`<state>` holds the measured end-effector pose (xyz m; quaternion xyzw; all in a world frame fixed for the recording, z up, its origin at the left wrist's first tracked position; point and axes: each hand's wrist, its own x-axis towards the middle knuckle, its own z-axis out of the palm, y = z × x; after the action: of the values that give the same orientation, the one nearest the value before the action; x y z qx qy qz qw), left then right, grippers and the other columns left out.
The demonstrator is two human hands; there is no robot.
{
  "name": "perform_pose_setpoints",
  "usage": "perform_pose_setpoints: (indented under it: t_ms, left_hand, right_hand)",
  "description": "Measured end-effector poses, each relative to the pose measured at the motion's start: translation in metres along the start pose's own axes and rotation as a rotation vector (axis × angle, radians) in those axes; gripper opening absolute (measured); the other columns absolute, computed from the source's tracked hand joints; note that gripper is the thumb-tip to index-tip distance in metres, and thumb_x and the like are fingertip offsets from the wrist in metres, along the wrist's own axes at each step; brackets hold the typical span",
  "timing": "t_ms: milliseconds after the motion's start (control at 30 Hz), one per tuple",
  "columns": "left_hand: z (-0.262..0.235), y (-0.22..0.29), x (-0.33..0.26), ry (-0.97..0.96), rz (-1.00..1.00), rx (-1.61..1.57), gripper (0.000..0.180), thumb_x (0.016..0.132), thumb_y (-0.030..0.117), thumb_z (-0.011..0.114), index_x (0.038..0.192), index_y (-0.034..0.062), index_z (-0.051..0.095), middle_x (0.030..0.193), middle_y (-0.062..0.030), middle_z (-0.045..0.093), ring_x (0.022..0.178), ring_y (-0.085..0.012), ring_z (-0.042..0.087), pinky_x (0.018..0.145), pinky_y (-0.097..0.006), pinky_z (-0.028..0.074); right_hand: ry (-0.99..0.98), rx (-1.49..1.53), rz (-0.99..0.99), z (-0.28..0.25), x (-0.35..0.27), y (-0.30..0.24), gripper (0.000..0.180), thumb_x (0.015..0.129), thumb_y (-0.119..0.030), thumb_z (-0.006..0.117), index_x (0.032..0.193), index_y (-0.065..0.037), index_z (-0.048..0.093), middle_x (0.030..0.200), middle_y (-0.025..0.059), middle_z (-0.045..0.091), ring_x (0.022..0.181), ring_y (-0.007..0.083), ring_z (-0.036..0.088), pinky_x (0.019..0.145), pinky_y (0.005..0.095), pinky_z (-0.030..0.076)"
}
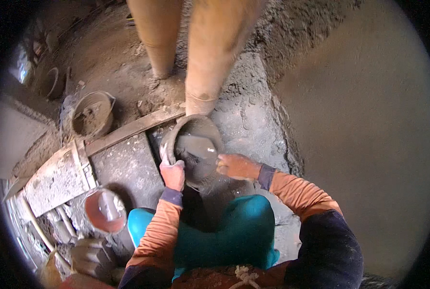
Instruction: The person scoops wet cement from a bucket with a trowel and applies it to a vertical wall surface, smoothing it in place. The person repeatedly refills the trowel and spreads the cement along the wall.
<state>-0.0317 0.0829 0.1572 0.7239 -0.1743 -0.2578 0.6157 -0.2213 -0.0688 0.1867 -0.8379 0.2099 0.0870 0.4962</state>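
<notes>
A mortar-crusted bucket [169, 139] is tipped between my knees, its mouth showing grey wet mortar [195, 166] and a paler, shiny grey patch. My left hand [173, 174] is closed on the near left part of its rim. At the right side of the bucket, my right hand [239, 166] forms a fist with its fingertips close to the rim. Whatever that fist grips, if anything, I cannot make out. Both forearms wear orange sleeves with dark cuffs.
Another person's legs [207, 53] stand just beyond the bucket. Smooth wet mortar [359, 125] covers the right side. At left are a second bucket [93, 115], a wooden board [133, 127], a reddish bucket [93, 214] and pipes [41, 231].
</notes>
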Motion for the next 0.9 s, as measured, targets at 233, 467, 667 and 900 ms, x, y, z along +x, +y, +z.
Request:
perform_pose_setpoints:
  t_ms: [233, 467, 667, 900]
  left_hand:
    - [-0.038, 0.153, -0.058, -0.103, 0.1, -0.017, 0.071, 0.065, -0.003, 0.056, 0.136, -0.001, 0.052, 0.142, -0.0216, 0.05, 0.142, -0.036, 0.034, 0.116, -0.036, 0.024]
    - [0.006, 0.259, -0.111, -0.156, 0.232, 0.122, 0.069, 0.067, -0.001, 0.055, 0.135, 0.0032, 0.054, 0.139, -0.0188, 0.054, 0.142, -0.0383, 0.033, 0.118, -0.04, 0.022]
    - [0.077, 0.295, -0.123, -0.093, 0.203, 0.173, 0.069, 0.065, 0.0, 0.055, 0.134, 0.0039, 0.054, 0.138, -0.019, 0.054, 0.139, -0.0407, 0.037, 0.117, -0.038, 0.025]
    - [0.142, 0.345, -0.14, -0.104, 0.204, 0.235, 0.071, 0.064, -0.001, 0.055, 0.136, 0.0016, 0.052, 0.139, -0.0201, 0.053, 0.143, -0.0377, 0.031, 0.118, -0.036, 0.022]
  right_hand:
    - [-0.279, 0.196, 0.381, -0.032, -0.071, -0.13, 0.026, 0.096, -0.026, 0.053, 0.091, -0.003, 0.064, 0.077, 0.0107, 0.063, 0.066, 0.0229, 0.061, 0.056, 0.038, 0.049]
    - [-0.336, -0.883, 0.063, -0.131, -0.15, -0.183, 0.023, 0.085, -0.017, 0.056, 0.09, 0.0, 0.07, 0.085, 0.0192, 0.07, 0.084, 0.0344, 0.069, 0.073, 0.0463, 0.055]
    - [0.086, -0.141, 0.311, -0.121, -0.235, -0.226, 0.034, 0.093, -0.03, 0.053, 0.106, -0.002, 0.066, 0.101, 0.0249, 0.066, 0.093, 0.0424, 0.065, 0.084, 0.0516, 0.051]
    - [-0.155, -0.438, 0.387, -0.237, -0.247, -0.15, 0.035, 0.091, -0.028, 0.057, 0.11, 0.0, 0.062, 0.102, 0.0275, 0.067, 0.098, 0.0425, 0.065, 0.087, 0.0499, 0.051]
